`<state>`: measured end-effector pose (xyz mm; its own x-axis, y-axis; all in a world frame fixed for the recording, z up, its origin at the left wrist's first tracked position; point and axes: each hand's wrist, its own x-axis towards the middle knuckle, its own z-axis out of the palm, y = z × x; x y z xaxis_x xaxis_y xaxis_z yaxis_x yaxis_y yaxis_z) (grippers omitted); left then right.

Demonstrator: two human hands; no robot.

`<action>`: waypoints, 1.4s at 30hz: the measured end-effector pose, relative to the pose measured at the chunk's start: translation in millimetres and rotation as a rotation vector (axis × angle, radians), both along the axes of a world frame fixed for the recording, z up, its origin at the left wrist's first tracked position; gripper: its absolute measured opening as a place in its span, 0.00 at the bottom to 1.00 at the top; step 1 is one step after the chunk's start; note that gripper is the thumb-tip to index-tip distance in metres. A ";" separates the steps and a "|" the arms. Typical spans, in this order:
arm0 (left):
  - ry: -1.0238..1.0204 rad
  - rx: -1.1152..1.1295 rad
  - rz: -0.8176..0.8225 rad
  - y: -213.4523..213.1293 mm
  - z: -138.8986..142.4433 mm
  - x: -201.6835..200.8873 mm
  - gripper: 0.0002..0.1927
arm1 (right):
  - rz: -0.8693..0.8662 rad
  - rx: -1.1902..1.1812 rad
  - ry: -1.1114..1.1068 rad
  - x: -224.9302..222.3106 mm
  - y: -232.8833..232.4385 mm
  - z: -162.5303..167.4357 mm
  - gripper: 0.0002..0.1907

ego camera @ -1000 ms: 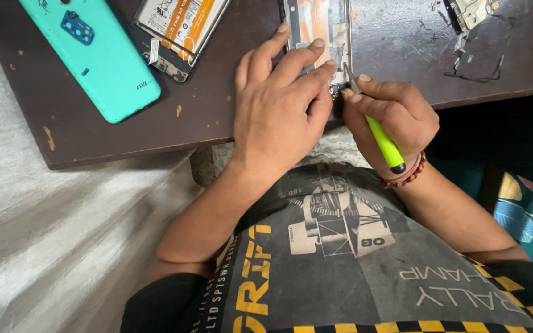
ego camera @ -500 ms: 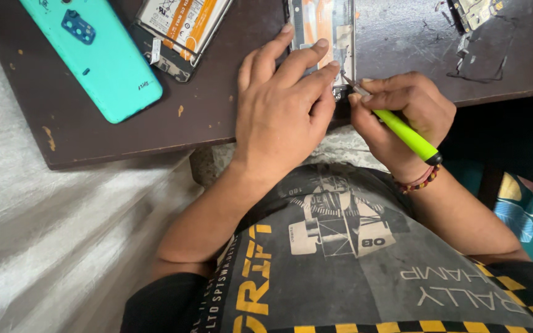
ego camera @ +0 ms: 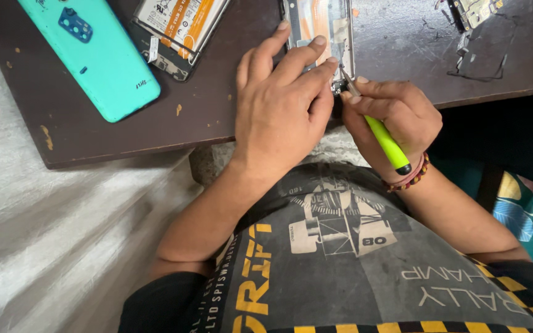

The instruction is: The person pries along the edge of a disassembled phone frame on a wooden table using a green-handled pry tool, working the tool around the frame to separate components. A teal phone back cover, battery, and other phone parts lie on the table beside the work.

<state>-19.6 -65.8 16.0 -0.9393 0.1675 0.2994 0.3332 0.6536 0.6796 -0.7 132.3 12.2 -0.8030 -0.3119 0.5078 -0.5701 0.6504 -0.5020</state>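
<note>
The left hand point(ego camera: 279, 105) lay flat with its fingers spread on an opened phone point(ego camera: 319, 31), pressing it down on the dark brown table point(ego camera: 217, 111). The phone sat at the far side of the table, near the middle. The right hand point(ego camera: 390, 117) was closed around a green screwdriver point(ego camera: 385, 140), and its metal tip touched the near right corner of the phone. Far to the left lay a teal phone cover point(ego camera: 97, 55), and just beside it another opened phone with a battery point(ego camera: 180, 28). A small circuit board point(ego camera: 473, 9) lay far right.
</note>
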 end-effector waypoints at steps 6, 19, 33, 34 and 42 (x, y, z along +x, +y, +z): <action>0.006 -0.004 -0.001 0.7 -1.2 -1.2 0.11 | 0.003 0.001 0.022 -1.3 0.0 -2.6 0.14; 0.016 0.000 0.004 1.4 -0.7 0.2 0.11 | -0.060 -0.028 0.027 -0.5 -2.8 -5.1 0.14; 0.002 0.031 0.013 3.8 -3.9 0.1 0.09 | -0.053 -0.125 -0.115 -1.4 11.8 -2.9 0.13; -0.005 0.032 0.010 3.6 -4.0 0.5 0.09 | -0.053 -0.132 -0.126 -2.1 11.7 -2.2 0.12; 0.009 0.012 0.006 3.1 -1.6 -1.5 0.11 | -0.051 -0.105 -0.121 -2.4 5.8 4.5 0.12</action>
<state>-21.2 -62.7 14.4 -0.9377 0.1582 0.3095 0.3351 0.6478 0.6842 -3.1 138.2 16.7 -0.8737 -0.2197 0.4341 -0.4691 0.6174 -0.6315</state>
